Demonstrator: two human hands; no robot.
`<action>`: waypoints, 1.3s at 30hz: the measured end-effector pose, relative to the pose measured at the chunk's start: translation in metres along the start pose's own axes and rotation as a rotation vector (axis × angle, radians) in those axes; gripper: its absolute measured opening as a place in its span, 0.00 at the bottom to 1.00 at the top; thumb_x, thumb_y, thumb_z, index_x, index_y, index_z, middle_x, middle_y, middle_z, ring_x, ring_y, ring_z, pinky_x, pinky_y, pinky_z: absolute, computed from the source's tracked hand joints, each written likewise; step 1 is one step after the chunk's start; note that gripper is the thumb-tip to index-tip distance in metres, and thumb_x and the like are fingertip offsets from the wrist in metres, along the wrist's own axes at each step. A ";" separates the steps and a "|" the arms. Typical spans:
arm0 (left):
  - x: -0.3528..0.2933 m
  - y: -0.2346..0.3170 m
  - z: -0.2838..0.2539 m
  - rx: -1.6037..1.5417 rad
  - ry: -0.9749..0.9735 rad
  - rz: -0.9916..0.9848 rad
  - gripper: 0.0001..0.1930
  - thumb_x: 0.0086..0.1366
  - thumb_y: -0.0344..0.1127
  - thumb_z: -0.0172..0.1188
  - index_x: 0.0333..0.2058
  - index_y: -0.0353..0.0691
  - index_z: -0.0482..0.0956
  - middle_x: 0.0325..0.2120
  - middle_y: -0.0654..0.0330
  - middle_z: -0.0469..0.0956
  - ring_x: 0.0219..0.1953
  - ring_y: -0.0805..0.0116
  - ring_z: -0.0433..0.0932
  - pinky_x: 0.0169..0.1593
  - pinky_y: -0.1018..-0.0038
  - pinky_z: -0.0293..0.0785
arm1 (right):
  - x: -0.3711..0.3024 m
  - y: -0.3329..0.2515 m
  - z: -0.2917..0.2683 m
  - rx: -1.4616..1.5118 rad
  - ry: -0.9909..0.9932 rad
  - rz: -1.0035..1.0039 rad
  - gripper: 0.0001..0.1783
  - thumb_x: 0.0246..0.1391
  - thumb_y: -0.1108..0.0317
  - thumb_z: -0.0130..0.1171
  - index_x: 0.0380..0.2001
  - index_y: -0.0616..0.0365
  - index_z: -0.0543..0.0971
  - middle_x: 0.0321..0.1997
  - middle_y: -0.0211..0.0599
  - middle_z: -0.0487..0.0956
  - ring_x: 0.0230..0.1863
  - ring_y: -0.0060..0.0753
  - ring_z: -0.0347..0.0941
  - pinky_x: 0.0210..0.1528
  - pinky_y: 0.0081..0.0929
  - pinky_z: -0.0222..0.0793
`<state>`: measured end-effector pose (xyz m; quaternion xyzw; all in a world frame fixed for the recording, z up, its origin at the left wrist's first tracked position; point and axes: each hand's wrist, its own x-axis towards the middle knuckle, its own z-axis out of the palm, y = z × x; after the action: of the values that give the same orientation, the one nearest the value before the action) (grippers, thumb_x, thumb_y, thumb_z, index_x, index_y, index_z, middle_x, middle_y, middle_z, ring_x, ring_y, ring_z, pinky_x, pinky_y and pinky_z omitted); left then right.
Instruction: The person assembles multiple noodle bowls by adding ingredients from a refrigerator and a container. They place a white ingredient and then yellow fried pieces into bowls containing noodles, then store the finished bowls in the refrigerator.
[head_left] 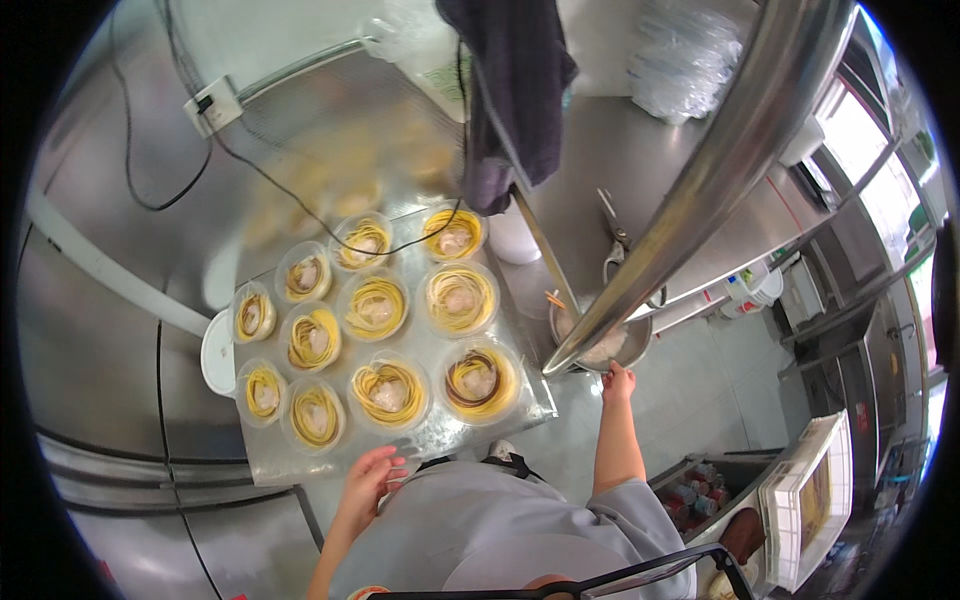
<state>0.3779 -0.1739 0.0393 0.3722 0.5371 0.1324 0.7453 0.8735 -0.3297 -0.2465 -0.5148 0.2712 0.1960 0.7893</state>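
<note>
Steel counters (640,150) w/ wall outlet (212,104), grey tile floor (700,390), bright windows (870,160) at right

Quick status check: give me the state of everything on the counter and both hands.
Noodle bowls: eleven, filled, uncovered, on the steel tray.
Metal pot: open, partly behind a pole.
Left hand: open, empty, near the tray's edge.
Right hand: at the pot's rim; grip unclear.

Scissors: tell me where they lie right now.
In the head view the scissors lie on the steel counter, right of the tray of noodle bowls, just above the metal bowl that the right hand reaches.
</note>
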 end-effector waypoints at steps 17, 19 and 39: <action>0.072 -0.024 0.044 0.074 -0.215 -0.177 0.20 0.72 0.41 0.52 0.57 0.39 0.66 0.48 0.54 0.76 0.45 0.63 0.80 0.47 0.69 0.78 | 0.073 0.088 0.153 -1.052 -0.962 -0.989 0.22 0.51 0.73 0.63 0.50 0.59 0.72 0.47 0.43 0.75 0.42 0.42 0.74 0.46 0.41 0.70; 0.094 -0.028 0.055 0.061 -0.320 -0.297 0.25 0.72 0.44 0.51 0.62 0.38 0.58 0.47 0.51 0.76 0.46 0.61 0.79 0.47 0.69 0.78 | 0.101 0.083 0.142 -1.224 -0.844 -1.155 0.22 0.56 0.70 0.59 0.55 0.55 0.71 0.49 0.44 0.75 0.43 0.45 0.73 0.47 0.44 0.69; 0.138 -0.104 0.167 -0.431 0.343 0.218 0.27 0.62 0.27 0.45 0.63 0.41 0.64 0.38 0.52 0.82 0.33 0.62 0.85 0.33 0.72 0.83 | 0.149 -0.053 0.090 -1.794 -1.108 -1.146 0.23 0.64 0.50 0.44 0.48 0.56 0.75 0.50 0.43 0.75 0.52 0.41 0.68 0.57 0.38 0.59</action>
<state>0.5603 -0.2314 -0.1061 0.2330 0.5715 0.3835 0.6870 1.0407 -0.2630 -0.2736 -0.7728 -0.6072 0.1301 0.1314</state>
